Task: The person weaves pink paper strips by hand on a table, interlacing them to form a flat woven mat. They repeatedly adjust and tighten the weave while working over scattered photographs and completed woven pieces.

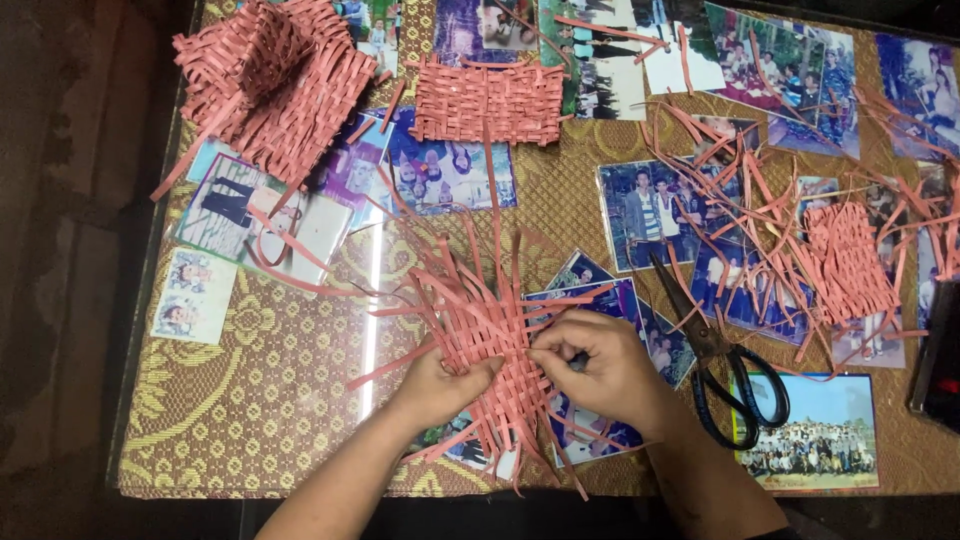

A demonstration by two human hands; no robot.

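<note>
Four woven mats [487, 330], one scissors [722, 365]

a half-woven mat [480, 330] lies between both hands, scissors [715, 360] to its right, finished weaves [488, 102] behind.

The right hand [600, 368] covers the near right part of the woven mat [478, 330], and the left hand [440, 385] hides its lower edge — fingertips tucked out of sight. A dark object [938, 360] is cut by the right edge. Top-row photographs [770, 70] are cropped — faces too small to tell.
</note>
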